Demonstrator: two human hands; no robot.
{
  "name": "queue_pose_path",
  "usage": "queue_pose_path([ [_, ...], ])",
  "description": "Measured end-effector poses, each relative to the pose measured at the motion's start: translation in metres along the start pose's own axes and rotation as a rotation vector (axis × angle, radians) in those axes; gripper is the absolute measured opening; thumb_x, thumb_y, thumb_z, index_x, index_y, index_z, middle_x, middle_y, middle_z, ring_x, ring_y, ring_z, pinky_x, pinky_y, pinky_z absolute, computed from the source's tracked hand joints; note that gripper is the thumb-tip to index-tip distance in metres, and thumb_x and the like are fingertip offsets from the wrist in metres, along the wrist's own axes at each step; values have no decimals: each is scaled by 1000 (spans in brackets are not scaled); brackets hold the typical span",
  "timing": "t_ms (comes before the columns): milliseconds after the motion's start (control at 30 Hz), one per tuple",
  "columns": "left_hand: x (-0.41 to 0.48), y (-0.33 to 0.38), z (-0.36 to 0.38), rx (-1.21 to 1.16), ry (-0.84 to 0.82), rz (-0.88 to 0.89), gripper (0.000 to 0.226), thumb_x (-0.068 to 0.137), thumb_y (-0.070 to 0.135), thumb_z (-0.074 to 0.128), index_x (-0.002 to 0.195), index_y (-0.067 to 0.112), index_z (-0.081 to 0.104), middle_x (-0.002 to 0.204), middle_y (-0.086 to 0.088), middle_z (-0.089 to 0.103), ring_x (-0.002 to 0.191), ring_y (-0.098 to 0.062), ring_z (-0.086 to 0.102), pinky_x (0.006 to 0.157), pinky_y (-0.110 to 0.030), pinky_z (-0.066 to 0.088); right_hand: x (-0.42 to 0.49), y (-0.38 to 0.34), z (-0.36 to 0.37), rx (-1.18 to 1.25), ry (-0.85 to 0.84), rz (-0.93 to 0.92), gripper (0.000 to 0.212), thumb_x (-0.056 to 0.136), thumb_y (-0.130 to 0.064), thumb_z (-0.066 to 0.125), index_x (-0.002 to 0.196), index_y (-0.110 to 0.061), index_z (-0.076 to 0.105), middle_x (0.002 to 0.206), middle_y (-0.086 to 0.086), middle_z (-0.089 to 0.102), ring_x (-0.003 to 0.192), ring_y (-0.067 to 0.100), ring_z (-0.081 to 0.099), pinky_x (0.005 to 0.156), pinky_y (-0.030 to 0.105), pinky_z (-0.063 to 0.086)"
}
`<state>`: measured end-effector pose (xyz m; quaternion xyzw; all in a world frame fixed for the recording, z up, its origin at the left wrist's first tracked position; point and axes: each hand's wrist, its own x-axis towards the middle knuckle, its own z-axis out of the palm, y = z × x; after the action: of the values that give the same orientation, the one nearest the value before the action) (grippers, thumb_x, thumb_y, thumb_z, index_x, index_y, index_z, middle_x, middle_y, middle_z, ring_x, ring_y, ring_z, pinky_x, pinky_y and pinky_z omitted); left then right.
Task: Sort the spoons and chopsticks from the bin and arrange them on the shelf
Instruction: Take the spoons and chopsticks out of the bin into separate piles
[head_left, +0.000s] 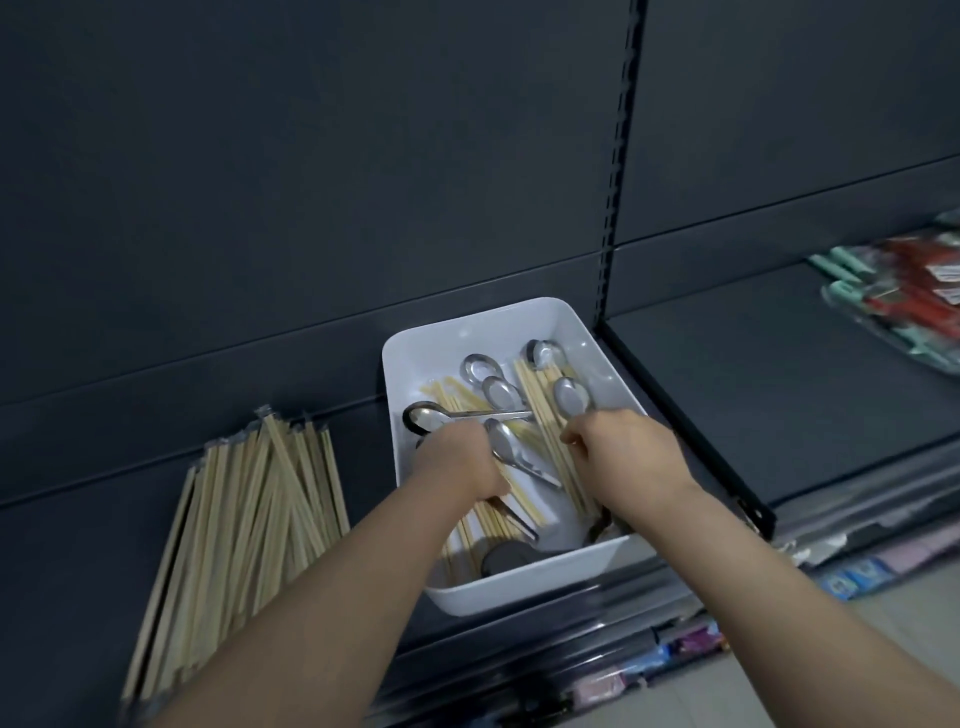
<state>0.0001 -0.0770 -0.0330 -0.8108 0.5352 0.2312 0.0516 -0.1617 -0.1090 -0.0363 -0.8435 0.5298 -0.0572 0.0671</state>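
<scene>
A white plastic bin (415, 358) sits on the dark shelf (104, 519), holding several metal spoons (571, 397) mixed with wrapped wooden chopsticks (540, 395). Both my hands are down inside the bin. My left hand (462, 462) is curled among chopsticks and a spoon at the bin's left side; what its fingers grip is hidden. My right hand (618, 447) reaches in at the right, its fingertips pinched at the chopsticks just below a spoon. A pile of wrapped chopsticks (249, 519) lies on the shelf left of the bin.
A slotted upright post (615, 171) divides the shelving just right of the bin. On the right-hand shelf bay lie packaged red and teal goods (904, 296). Lower shelves at the bottom right hold coloured packets (852, 577). A dark back panel rises behind.
</scene>
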Motion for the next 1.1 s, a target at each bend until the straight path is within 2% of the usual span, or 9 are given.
queue_pose_path([
  [133, -4, -3, -3, -105, 98, -121, 14, 82, 8, 57, 95, 10, 53, 61, -3, 62, 45, -15, 59, 40, -22, 41, 8, -7, -3, -26, -96, -51, 28, 87, -13, 51, 103, -27, 68, 100, 3, 68, 90, 27, 65, 70, 29, 48],
  [200, -5, -4, -3, -209, 117, -151, 19, 80, 9, 57, 99, 8, 55, 60, -5, 63, 45, -15, 60, 39, -22, 41, 16, -17, -3, -53, -182, -63, 23, 90, -20, 54, 109, -23, 66, 109, 6, 65, 98, 28, 63, 77, 30, 48],
  [333, -10, -6, -10, -593, 225, -121, 21, 70, 15, 59, 88, 6, 55, 77, -14, 66, 72, -32, 71, 67, -43, 61, 26, -39, 1, -212, -313, -99, 29, 92, -16, 53, 121, -15, 58, 124, 5, 59, 114, 25, 58, 87, 33, 48],
  [433, -19, -9, -19, -741, 267, -79, 18, 76, 2, 58, 78, 14, 45, 79, -15, 61, 75, -35, 73, 69, -52, 60, 28, -42, 3, -301, -333, -114, 31, 91, -19, 54, 122, -17, 56, 125, 2, 59, 116, 22, 57, 87, 32, 47],
  [567, -22, -14, -18, -709, 269, -57, 36, 78, 6, 63, 109, 14, 47, 101, -9, 58, 82, -25, 67, 64, -38, 61, 27, -41, 5, -322, -351, -119, 35, 90, -24, 55, 125, -17, 55, 126, 1, 58, 118, 22, 56, 87, 33, 46],
  [667, -20, -19, -13, -720, 319, -60, 42, 79, 5, 63, 117, 17, 50, 104, -7, 60, 80, -23, 67, 68, -36, 61, 28, -40, 7, -319, -374, -142, 36, 93, -23, 51, 129, -17, 52, 130, 4, 56, 120, 23, 54, 90, 35, 46],
  [833, -13, -27, -9, -692, 443, -68, 38, 80, 3, 60, 114, 19, 57, 94, -2, 61, 86, -26, 68, 74, -42, 60, 28, -36, 12, -257, -420, -167, 36, 93, -32, 51, 125, -17, 55, 127, 3, 58, 116, 24, 56, 87, 35, 46],
  [1000, -14, -24, -13, -287, 314, -91, 20, 80, 1, 56, 89, 12, 70, 86, -8, 70, 79, -25, 69, 74, -36, 60, 34, -38, 14, -220, -493, -223, 31, 92, -22, 50, 123, -17, 55, 125, 3, 57, 114, 25, 56, 86, 34, 45],
  [1100, -14, -26, -15, -379, 399, -97, 23, 82, 1, 53, 89, 12, 72, 85, -9, 71, 80, -27, 70, 75, -41, 60, 40, -36, 14, -118, -585, -247, 26, 91, -23, 55, 114, -12, 58, 116, 7, 62, 102, 25, 60, 78, 30, 46],
])
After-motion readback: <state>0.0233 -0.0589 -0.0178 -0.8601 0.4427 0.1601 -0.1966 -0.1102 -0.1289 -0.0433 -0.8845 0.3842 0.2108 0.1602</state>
